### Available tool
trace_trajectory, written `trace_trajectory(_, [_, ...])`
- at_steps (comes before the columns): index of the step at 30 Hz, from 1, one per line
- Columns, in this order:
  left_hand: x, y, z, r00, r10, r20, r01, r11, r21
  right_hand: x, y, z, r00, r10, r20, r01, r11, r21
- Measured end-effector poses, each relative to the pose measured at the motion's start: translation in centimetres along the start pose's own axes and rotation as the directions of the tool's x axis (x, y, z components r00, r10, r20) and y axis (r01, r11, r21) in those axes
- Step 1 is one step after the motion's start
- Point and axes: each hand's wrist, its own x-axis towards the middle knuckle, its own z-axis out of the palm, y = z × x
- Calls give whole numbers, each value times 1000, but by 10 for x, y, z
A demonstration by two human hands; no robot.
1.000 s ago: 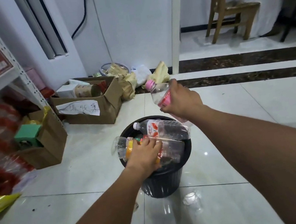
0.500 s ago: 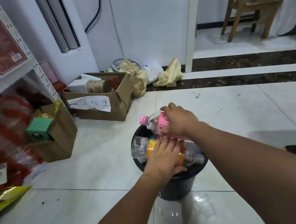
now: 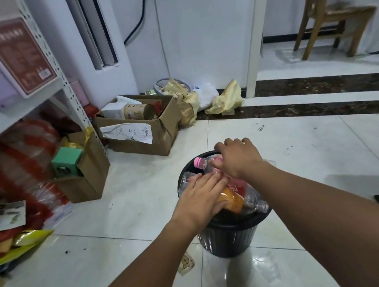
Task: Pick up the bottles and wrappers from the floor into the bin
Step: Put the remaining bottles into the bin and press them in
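So we're leaning over the black bin [image 3: 228,239] on the white tiled floor [image 3: 308,149], and it's stuffed past the rim with plastic bottles. Our left hand [image 3: 201,198] lies flat on top of the heap, fingers straight and close together, pressing down, with its thumb side right against the orange-labelled bottle [image 3: 233,202]. It isn't gripping anything.

Our right hand [image 3: 238,158] is curled over the pink-capped bottle [image 3: 208,164], thumb on its side and fingers wrapped over the far side near the bin's back rim. That bottle lies sideways across the top of the pile, cap pointing left. A red-labelled bottle [image 3: 237,186] peeks out between our two hands, a clear bottle neck [image 3: 259,205] sticks out over the right rim, and another clear bottle [image 3: 185,178] pokes up at the left rim, just beside our left fingertips.

Down on the floor, a small wrapper [image 3: 185,264] lies just beside the bin's base, close to our left forearm. A pile of yellow and red wrappers [image 3: 25,241] sits at the far left, below the shelf [image 3: 5,117].

Behind the bin there's a cardboard box [image 3: 165,137] with a handwritten paper note on it, a smaller cardboard box [image 3: 90,179] holding a green box [image 3: 67,161], crumpled yellow bags [image 3: 226,99] along the wall, and a wooden chair [image 3: 334,16] well apart in the next room.
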Motion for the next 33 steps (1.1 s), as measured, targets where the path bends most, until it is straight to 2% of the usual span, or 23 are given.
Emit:
trace_trajectory(4, [1, -10, -29, 996, -81, -28, 81, 996, -24, -11, -9, -26, 999, -36, -16, 37, 997, 65])
trace_trajectory(7, [0, -10, -54, 995, -95, -29, 96, 994, 49, -28, -10, -45, 999, 2, -52, 3, 996, 94])
trace_trajectory(11, [-3, -11, -88, 984, -177, -13, 177, 984, 34, -53, -3, -69, 998, 25, -65, -23, 999, 39])
trace_trajectory(17, [-11, -1, -120, 953, -300, -40, 301, 954, 11, -86, 2, -89, 988, 53, -143, -46, 998, 51])
trace_trajectory(22, [-23, -1, -107, 930, -367, -11, 367, 930, -25, -97, 1, -70, 979, 13, -201, 1, 998, 70])
trace_trajectory(26, [-41, -7, -76, 901, -435, -3, 434, 900, -39, -100, -2, -46, 980, 33, -195, -18, 997, 75])
trace_trajectory(33, [-72, 2, -26, 899, -433, 65, 435, 900, -18, -118, 3, -1, 984, 65, -166, -52, 995, 83])
